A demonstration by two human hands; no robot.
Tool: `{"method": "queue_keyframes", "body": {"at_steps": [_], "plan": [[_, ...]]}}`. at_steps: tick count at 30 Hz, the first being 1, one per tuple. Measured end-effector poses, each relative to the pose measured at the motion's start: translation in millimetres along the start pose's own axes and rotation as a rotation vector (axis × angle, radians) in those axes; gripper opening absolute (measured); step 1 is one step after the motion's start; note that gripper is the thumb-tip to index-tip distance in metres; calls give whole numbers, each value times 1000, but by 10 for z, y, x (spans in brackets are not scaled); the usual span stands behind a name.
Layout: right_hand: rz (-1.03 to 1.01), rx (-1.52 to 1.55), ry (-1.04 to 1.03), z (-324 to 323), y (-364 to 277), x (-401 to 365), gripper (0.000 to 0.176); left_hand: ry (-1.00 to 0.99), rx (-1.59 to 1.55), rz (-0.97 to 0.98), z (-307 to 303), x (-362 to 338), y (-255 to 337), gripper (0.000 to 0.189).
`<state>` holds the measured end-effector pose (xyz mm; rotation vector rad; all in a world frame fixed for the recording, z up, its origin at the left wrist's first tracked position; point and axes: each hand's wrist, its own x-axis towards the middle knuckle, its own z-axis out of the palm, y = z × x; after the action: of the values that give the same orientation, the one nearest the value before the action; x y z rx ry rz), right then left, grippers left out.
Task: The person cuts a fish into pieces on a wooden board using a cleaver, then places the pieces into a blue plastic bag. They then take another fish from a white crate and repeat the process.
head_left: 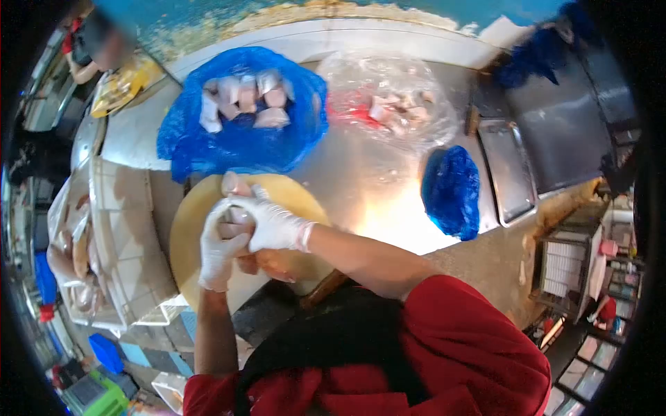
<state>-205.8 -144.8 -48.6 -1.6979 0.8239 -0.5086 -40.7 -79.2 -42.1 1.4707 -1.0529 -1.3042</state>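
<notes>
Both my hands wear white gloves and meet over a round yellowish board (186,236). My left hand (220,249) curls around a pale, pinkish piece of meat (238,220). From the right, my right hand (274,223) closes on the same piece, its fingers partly hiding it. Another pale piece (236,184) lies just beyond my fingertips on the board. Close below my hands, a reddish-orange piece (275,266) rests near the board's front edge. Behind the board, a blue plastic bag (243,149) spreads open with several cut pieces (272,118) in it.
Clear plastic (433,132) with pale pieces lies at the back. A small blue bag (454,194) and metal tray (508,173) are right. A wooden handle (325,288) touches the board's front. Left stands a bagged container (125,236); a person (83,69) is far left.
</notes>
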Motion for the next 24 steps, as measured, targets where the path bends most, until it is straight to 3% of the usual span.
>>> {"method": "queue_keyframes", "body": {"at_steps": [1, 2, 3, 5, 7, 9, 11, 13, 15, 17, 19, 20, 21, 23, 24], "plan": [[-12, 60, 13, -15, 1, -4, 86, 30, 23, -4, 25, -24, 75, 64], [37, 373, -98, -54, 7, 24, 74, 14, -108, -114, 57, -59, 183, 65], [21, 346, -110, -103, -53, 13, 73, -1, -241, -214, 59, -82, 273, 65], [-76, 372, -136, -187, -120, 40, 75, -43, -172, -10, -6, 5, 128, 67], [71, 427, -60, -341, -304, -3, 74, -49, -92, -32, -7, 90, 346, 72], [-237, 90, 101, -615, -425, 113, 72, -77, 20, -1, 127, 230, 908, 71], [-144, 414, 21, -946, -516, 283, 81, -116, -17, -25, 174, 547, 1200, 66], [-39, 477, 53, -1225, -656, 415, 77, -115, -296, 35, 159, 926, 1234, 51], [-169, 287, 343, -1308, -471, 554, 74, 125, -376, 276, 213, 1157, 1264, 36], [-157, 244, 321, -1404, -289, 424, 71, 298, -22, 191, 128, 1049, 1245, 26], [-255, -137, 198, -1348, -266, 110, 65, 260, 450, 130, 64, 930, 912, 33], [-485, -377, 140, -1203, -161, -45, 60, 236, 644, -38, 126, 861, 788, 41], [-493, -254, -73, -1001, -104, -209, 59, 180, 826, 222, 71, 945, 384, 47], [-528, -365, -412, -543, -101, -422, 54, 329, 1092, 251, 325, 821, 264, 50], [-526, -548, -385, -381, -132, -547, 53, 325, 1103, 293, 357, 848, 176, 54]]}}
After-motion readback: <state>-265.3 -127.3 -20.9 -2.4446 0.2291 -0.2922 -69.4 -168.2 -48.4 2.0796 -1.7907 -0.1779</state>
